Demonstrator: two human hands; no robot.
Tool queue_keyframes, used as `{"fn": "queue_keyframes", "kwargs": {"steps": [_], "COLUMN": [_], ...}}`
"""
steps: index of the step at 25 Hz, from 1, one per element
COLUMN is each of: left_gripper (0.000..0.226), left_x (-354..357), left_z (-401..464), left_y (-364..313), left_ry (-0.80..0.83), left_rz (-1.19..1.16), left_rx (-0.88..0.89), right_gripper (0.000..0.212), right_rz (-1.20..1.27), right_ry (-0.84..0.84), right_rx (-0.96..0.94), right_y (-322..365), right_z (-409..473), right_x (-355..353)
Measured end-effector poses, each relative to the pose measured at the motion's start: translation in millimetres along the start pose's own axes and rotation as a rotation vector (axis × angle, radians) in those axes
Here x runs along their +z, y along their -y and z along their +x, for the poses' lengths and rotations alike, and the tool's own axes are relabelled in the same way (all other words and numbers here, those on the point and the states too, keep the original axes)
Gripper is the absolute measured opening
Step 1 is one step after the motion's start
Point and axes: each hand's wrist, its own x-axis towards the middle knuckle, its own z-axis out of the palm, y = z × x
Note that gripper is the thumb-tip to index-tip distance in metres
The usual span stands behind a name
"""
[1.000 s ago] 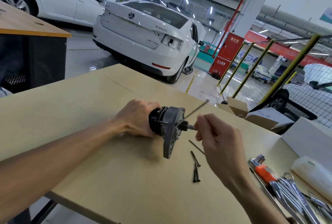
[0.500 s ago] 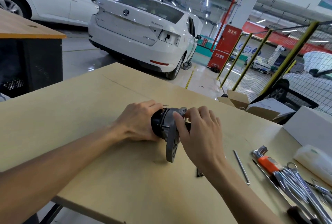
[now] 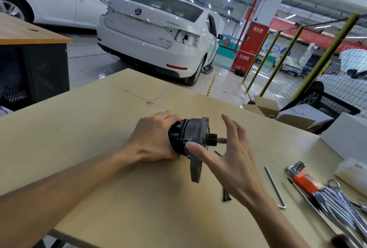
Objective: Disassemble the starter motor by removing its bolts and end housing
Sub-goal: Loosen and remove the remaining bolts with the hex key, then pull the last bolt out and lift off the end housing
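Pale wood of the table (image 3: 83,148) fills the foreground. Nearest at the right lie a set of wrenches (image 3: 337,198), a long hex key (image 3: 275,187) and a few dark bolts (image 3: 226,195). The right hand (image 3: 232,156) is spread — fingers straight, thumb tip touching the grey end housing (image 3: 195,134) of the starter motor (image 3: 188,138), which lies on its side mid-table. The left hand (image 3: 153,138) grips its dark body. Farther back a small bent key (image 3: 155,98) lies on the table — beyond, a white car (image 3: 156,33).
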Motion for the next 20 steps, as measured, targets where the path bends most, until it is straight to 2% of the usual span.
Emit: {"fn": "queue_keyframes", "kwargs": {"steps": [3,5,8,10,13,15,18,20], "left_gripper": [0.058,0.05,0.051,0.056,0.062,0.06,0.052,0.047], "left_x": [-3.4,-3.0,-2.7,-7.9,-14.5,-17.9,-25.3,-31.5], "left_z": [-2.3,-3.0,-4.3,-4.1,-4.2,-2.6,-3.2,-5.1], "left_y": [-3.4,-8.4,-10.8,-6.6,-2.9,-1.8,0.7,3.5], "left_ry": [-0.082,-0.118,-0.15,-0.134,-0.098,-0.072,0.015,0.073], "left_rz": [-0.218,-0.508,-0.85,-0.858,-0.765,-0.695,-0.625,-0.523], "left_rx": [-0.196,-0.347,-0.408,-0.415,-0.433,-0.43,-0.313,-0.184], "right_gripper": [0.121,0.121,0.092,0.074,0.07,0.077,0.086,0.087], "right_rz": [0.238,0.364,0.314,0.199,0.077,0.254,0.71,0.821], "right_ry": [-0.039,-0.022,0.002,-0.046,-0.135,-0.136,0.145,0.174], "right_rx": [-0.034,-0.102,-0.229,-0.293,-0.3,-0.233,-0.196,-0.257], "right_y": [5.2,13.6,22.0,22.6,22.4,24.2,16.0,9.9], "right_z": [-6.5,4.0,25.6,32.5,35.1,40.7,50.3,47.8], "right_x": [6.5,8.9,13.3,19.9,31.4,35.7,38.3,41.6]}}
